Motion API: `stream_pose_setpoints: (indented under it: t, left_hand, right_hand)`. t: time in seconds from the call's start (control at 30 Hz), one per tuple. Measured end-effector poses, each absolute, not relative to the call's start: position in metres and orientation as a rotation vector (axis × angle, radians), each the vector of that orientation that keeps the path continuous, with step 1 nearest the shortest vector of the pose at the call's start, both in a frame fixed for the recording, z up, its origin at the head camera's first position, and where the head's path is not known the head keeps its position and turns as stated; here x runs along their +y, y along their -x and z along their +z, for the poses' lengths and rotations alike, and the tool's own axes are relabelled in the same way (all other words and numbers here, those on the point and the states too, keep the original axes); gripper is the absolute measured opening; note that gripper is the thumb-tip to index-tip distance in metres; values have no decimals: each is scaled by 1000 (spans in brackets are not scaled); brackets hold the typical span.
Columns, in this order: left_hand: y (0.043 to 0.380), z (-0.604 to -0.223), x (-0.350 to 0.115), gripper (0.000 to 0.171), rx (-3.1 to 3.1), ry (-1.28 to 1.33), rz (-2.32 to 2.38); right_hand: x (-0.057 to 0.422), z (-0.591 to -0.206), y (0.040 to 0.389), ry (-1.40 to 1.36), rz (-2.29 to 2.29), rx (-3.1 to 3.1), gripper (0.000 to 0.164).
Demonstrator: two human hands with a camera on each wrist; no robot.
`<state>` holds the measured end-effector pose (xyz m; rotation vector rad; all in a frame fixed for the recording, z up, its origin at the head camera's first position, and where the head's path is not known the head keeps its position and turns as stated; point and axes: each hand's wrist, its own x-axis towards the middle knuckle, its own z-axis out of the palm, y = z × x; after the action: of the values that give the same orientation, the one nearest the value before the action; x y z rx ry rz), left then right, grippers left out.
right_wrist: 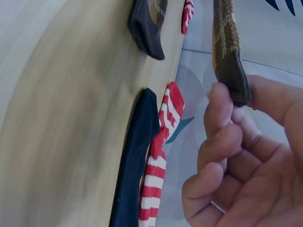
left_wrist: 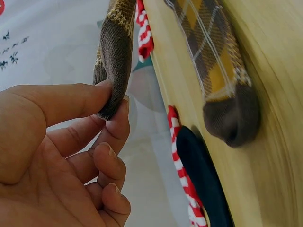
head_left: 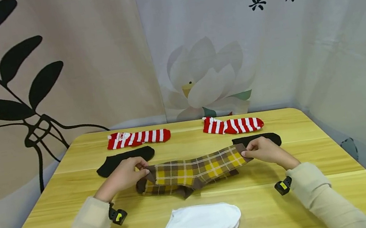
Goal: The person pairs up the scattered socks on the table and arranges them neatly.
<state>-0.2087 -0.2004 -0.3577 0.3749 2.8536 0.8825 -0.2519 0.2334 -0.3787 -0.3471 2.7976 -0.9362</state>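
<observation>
There are two plaid socks [head_left: 177,172], two striped socks [head_left: 151,136], two black socks [head_left: 112,165], one white sock bundle [head_left: 201,223] and two hands [head_left: 126,174].

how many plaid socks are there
2: one plaid sock held up between the left hand and right hand, the other plaid sock on the table beneath it, partly hidden. More could be hidden underneath.

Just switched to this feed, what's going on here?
A person's left hand and right hand each pinch one end of a plaid sock, holding it above the table. A second plaid sock lies beneath it. White socks lie nearer the person. Farther back, black socks lie at left and right, each with a red-and-white striped sock behind it.
</observation>
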Motion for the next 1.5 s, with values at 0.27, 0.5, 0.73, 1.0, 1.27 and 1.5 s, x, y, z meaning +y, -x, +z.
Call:
stream_pose_setpoints:
  t: [0.27,0.5,0.73,1.0,1.27,1.5]
  left_hand:
    - [206,-362,-213,11,2868,-338,863]
    - [204,-365,-223,10,2847,-324,884]
    - [206,-375,-230,10,2853,-320,862]
    - [208,-384,-230,7,2842,-314,829]
    - [210,-391,-228,8,2860,-298,752]
    - [211,-396,-225,10,2864,-280,723]
  right_hand:
    - [218,-387,254,385,-991,2763,21]
    - [206,-392,256,374,-983,2753,21]
    - [200,-399,254,365,-989,2724,20]
    - [197,-407,254,390,-1005,2697,20]
    - [195,-414,256,367,-966,2700,19]
    - [194,-414,258,372,-930,2702,19]
